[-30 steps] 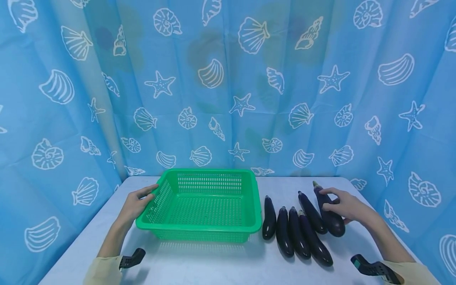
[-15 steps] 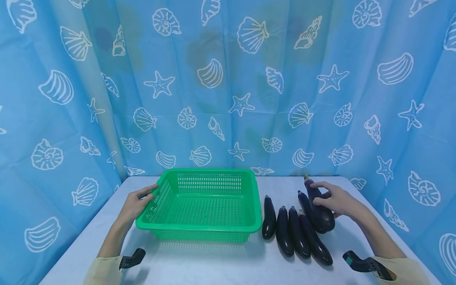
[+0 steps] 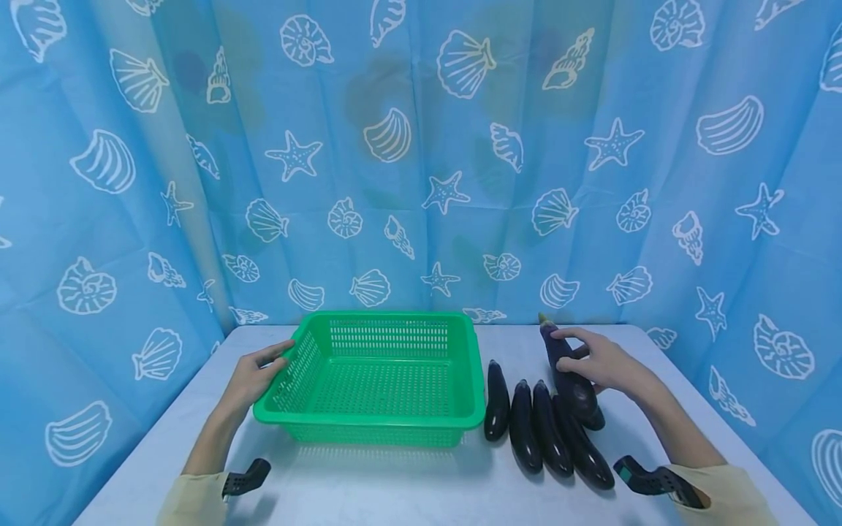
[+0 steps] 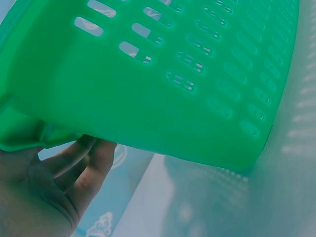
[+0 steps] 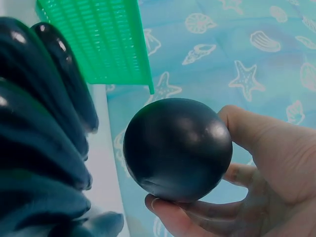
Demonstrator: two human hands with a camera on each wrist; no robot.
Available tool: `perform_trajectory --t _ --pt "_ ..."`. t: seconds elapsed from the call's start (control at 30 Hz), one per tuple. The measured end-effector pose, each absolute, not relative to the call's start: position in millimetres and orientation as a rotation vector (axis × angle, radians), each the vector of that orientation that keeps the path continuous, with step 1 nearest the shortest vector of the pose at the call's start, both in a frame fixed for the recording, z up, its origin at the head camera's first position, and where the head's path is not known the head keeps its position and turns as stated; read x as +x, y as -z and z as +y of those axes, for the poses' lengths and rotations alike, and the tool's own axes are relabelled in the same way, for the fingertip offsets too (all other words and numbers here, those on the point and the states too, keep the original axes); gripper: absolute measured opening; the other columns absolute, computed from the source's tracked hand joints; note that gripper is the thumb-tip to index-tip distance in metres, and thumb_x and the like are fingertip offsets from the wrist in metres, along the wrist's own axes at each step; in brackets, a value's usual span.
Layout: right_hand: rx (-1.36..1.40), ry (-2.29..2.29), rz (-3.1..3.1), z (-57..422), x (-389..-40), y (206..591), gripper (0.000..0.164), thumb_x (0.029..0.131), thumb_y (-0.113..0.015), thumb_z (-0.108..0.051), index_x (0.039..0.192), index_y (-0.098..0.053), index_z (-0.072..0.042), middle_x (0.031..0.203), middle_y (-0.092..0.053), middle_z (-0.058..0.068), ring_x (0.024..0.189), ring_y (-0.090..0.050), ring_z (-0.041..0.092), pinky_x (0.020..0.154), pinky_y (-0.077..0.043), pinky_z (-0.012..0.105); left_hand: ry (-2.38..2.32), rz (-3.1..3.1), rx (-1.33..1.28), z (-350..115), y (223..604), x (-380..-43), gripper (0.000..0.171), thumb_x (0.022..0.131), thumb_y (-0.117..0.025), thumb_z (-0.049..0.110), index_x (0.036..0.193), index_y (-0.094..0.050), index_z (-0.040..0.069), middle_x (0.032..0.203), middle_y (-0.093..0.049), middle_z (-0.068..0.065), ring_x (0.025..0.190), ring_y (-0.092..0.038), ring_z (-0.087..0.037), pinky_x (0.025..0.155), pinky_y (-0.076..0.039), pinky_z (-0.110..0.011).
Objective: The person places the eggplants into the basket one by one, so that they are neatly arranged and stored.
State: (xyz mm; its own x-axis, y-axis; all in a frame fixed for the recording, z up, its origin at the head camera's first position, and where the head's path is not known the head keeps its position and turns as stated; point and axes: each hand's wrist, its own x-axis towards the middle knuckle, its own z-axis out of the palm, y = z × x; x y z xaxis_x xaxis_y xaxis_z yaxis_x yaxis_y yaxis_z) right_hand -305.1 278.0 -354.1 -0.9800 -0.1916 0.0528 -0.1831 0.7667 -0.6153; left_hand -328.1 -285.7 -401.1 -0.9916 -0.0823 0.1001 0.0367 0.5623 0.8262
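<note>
A dark purple eggplant (image 3: 559,365) with a green stem is in the grip of my right hand (image 3: 605,363), thumb on one side and fingers on the other. Its round blossom end (image 5: 177,148) faces the right wrist camera, held up off the table. Beneath it in the head view lies another eggplant (image 3: 597,420), mostly hidden. A green perforated plastic basket (image 3: 368,420) stands at the middle left. My left hand (image 3: 253,376) holds the basket's left rim; in the left wrist view its fingers (image 4: 94,170) reach to the basket's outer wall, and the thumb is hidden.
Several glossy eggplants (image 3: 522,431) lie side by side on the white table (image 3: 395,489), right of the basket. One of them (image 3: 496,402) sits closest to the basket's right side. A blue curtain (image 3: 421,161) with shell prints hangs behind and at both sides.
My right hand has carried the eggplant left and a little up, lifting it over the neighbouring ones. The basket has shifted very slightly right, with my left hand still at its rim.
</note>
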Motion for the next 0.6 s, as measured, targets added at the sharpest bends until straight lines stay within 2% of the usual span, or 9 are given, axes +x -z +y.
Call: perform_trajectory --t 0.6 --pt "-0.378 1.097 2.881 246.0 -304.9 333.8 0.058 0.094 -0.062 -0.027 0.146 -0.041 -0.012 0.133 -0.049 0.035 0.102 -0.064 0.043 0.062 -0.062 0.039 1.423 -2.659 0.032 -285.7 402.3 -328.8 0.046 0.102 -0.048 0.026 0.146 -0.047 0.012 0.151 -0.043 -0.022 0.139 -0.040 -0.042 0.109 -0.038 -0.061"
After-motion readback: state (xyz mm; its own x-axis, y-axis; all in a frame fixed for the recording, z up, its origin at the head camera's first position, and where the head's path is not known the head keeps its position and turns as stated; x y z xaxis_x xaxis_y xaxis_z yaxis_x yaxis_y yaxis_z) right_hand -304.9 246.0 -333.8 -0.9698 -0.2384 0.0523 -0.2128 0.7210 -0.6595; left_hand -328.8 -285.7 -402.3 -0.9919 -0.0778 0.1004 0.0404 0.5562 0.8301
